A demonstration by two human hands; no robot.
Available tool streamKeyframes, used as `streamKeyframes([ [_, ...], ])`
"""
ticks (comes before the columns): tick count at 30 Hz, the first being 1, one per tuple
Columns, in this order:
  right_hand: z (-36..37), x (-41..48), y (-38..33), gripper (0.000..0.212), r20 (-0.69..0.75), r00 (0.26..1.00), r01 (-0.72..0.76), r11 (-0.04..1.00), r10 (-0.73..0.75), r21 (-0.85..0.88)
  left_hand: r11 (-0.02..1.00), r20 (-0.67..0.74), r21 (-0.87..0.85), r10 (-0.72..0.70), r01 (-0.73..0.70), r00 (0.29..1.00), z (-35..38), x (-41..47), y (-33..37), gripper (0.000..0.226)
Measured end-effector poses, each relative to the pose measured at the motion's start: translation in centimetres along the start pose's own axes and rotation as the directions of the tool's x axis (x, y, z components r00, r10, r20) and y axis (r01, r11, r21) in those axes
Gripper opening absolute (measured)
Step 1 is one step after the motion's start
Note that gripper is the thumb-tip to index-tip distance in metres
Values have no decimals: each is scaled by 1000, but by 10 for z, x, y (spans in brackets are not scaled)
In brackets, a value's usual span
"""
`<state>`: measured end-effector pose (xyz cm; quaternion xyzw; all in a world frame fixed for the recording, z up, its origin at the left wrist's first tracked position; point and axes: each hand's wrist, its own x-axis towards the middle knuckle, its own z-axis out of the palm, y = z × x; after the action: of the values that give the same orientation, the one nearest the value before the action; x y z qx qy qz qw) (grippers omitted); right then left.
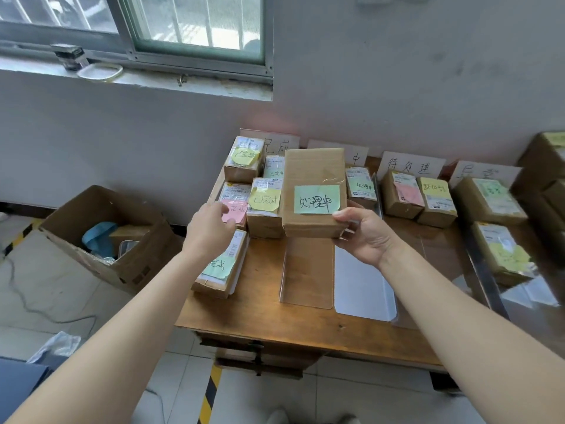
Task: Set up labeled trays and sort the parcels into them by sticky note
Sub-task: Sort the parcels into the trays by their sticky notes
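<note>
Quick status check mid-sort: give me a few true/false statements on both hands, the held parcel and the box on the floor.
1. The right hand holds a parcel bearing a green sticky note. True.
2. The left hand grips a second parcel. False: it holds nothing and reaches open toward the pink-note parcel.
3. The held parcel lies flat in a tray. False: it is held up above the clear tray.
4. An open cardboard box stands on the floor to the left of the table. True.
</note>
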<state>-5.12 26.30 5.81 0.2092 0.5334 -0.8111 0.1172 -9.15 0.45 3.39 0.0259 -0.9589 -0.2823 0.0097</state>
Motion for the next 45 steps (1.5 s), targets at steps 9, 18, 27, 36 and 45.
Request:
streamKeyframes([
  [9, -58, -28, -19, 40, -113, 992, 50, 997, -56, -57, 877, -90, -76, 467, -474, 880, -20, -20, 122, 30],
  [18, -98, -52, -31, 21, -234, 972, 24, 1000, -22, 9, 711, -171, 53, 699, -702, 695, -11, -30, 170, 23],
  [27, -85, -3, -15, 24, -193, 977, -94, 996, 91, -5, 743, -245, 88, 662, -663, 709, -28, -25, 168, 22],
  [36, -44, 67, 21, 10, -144, 950, -282, 959, 276, -22, 827, -146, 136, 561, -545, 815, -30, -15, 124, 22],
  [45, -50, 97, 37, 12, -324, 931, -182, 983, 168, -13, 832, -75, 107, 552, -544, 830, -17, -7, 113, 22],
])
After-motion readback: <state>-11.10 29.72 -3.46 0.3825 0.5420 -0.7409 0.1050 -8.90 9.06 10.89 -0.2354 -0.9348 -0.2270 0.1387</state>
